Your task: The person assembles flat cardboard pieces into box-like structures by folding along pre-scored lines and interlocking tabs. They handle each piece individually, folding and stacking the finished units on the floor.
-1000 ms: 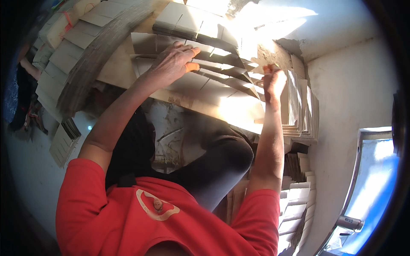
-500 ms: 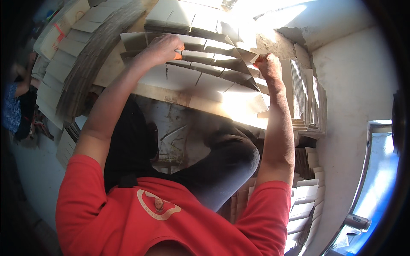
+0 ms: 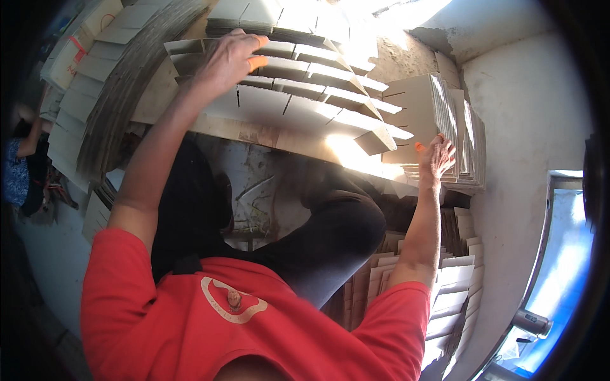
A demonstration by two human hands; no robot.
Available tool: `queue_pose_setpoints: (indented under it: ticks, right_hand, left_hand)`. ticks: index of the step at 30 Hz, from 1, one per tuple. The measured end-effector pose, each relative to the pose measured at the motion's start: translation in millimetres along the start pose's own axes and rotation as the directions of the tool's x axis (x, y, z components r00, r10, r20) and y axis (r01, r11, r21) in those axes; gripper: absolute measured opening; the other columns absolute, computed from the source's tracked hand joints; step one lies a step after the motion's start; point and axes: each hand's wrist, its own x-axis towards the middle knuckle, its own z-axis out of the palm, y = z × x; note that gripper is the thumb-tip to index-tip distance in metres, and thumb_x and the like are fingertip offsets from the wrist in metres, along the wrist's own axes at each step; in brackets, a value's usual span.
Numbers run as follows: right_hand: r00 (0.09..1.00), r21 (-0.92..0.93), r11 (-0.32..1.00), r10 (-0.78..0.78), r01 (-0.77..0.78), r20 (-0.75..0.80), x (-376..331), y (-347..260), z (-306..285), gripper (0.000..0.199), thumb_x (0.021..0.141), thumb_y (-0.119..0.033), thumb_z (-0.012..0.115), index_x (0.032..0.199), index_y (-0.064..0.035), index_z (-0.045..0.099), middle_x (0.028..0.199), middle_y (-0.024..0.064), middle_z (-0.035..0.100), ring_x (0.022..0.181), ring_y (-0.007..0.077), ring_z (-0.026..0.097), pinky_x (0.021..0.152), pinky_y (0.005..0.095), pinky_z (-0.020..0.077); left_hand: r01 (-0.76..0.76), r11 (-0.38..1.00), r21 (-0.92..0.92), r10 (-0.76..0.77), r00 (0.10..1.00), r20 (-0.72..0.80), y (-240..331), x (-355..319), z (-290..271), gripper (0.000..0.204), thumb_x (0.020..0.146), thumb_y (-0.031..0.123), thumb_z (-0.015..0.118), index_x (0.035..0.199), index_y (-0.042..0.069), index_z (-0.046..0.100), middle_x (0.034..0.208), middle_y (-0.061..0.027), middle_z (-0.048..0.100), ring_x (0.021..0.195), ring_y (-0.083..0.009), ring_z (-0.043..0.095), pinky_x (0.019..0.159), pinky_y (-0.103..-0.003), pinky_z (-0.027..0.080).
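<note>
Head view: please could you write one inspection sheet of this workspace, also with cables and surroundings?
Surface: wooden table, sunlit at the front edge.
Job's things: slotted cardboard strips on edge, crossed by a crosspiece near their right ends.
Clutter: left stack, back stack and right stack of cardboard.
Hands: left hand at the strips, right hand at the right stack; orange finger covers on both.
Cables: nothing seen.
Surroundings: pale wall, blue pane, another person.

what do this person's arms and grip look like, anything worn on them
The short, loose sleeves are red. Left forearm and right forearm are bare, with no watch or band in sight. Left grip and right grip each show orange covers on the thumb and one finger.
</note>
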Motion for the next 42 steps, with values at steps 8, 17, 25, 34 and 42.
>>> queue_pose_setpoints:
  ticks: [8, 17, 25, 34, 42]
  right_hand:
    - [0.973, 0.613, 0.768, 0.232, -0.187, 0.005, 15, 6, -36, 0.023, 0.087, -0.022, 0.063, 0.098, -0.0062, 0.051, 0.090, 0.0193, 0.065, 0.083, 0.0385, 0.060, 0.074, 0.0420, 0.0469]
    - [0.994, 0.954, 0.295, 0.075, 0.053, -0.078, 17, -24, -199, 0.042, 0.085, -0.010, 0.068, 0.126, -0.0085, 0.057, 0.088, 0.0039, 0.069, 0.060, 0.0069, 0.056, 0.045, 0.0224, 0.0435]
    - [0.959, 0.965, 0.219, -0.271, 0.143, -0.081, -5, -77, -215, 0.057, 0.082, -0.010, 0.071, 0.136, -0.0139, 0.051, 0.074, 0.0001, 0.064, 0.052, 0.0022, 0.051, 0.037, 0.0197, 0.0374]
    - [0.950, 0.975, 0.190, -0.306, 0.118, -0.055, -4, -81, -215, 0.056, 0.085, -0.005, 0.065, 0.138, -0.0128, 0.047, 0.086, 0.0048, 0.069, 0.057, 0.0038, 0.057, 0.038, 0.0200, 0.0424]
    - [0.955, 0.979, 0.188, -0.295, 0.083, -0.025, -6, -87, -209, 0.052, 0.084, -0.006, 0.068, 0.134, -0.0094, 0.052, 0.084, 0.0045, 0.069, 0.053, 0.0042, 0.056, 0.037, 0.0202, 0.0410]
  left_hand:
    - [-0.197, 0.976, 0.090, 0.169, 0.953, 0.251, 48, -37, 18, 0.027, 0.073, 0.012, 0.073, 0.096, 0.002, 0.063, 0.090, -0.0084, 0.066, 0.088, -0.0259, 0.058, 0.078, -0.038, 0.048]
    - [0.019, 0.996, -0.084, 0.004, 0.965, 0.263, 37, -55, 26, 0.017, 0.074, 0.011, 0.070, 0.090, 0.004, 0.067, 0.076, -0.0107, 0.062, 0.077, -0.0282, 0.061, 0.069, -0.039, 0.048]
    - [0.022, 0.992, -0.127, 0.013, 0.963, 0.270, 41, -51, 26, 0.020, 0.074, 0.012, 0.069, 0.092, 0.005, 0.068, 0.077, -0.0103, 0.064, 0.078, -0.0272, 0.062, 0.069, -0.039, 0.048]
    - [0.020, 0.987, -0.157, 0.021, 0.967, 0.253, 47, -49, 30, 0.020, 0.074, 0.014, 0.069, 0.091, 0.005, 0.068, 0.079, -0.0095, 0.066, 0.079, -0.0260, 0.062, 0.071, -0.038, 0.049]
    - [0.022, 0.993, -0.120, 0.012, 0.963, 0.271, 54, -45, 41, 0.018, 0.075, 0.015, 0.070, 0.090, 0.005, 0.068, 0.077, -0.0092, 0.065, 0.079, -0.0256, 0.063, 0.070, -0.038, 0.048]
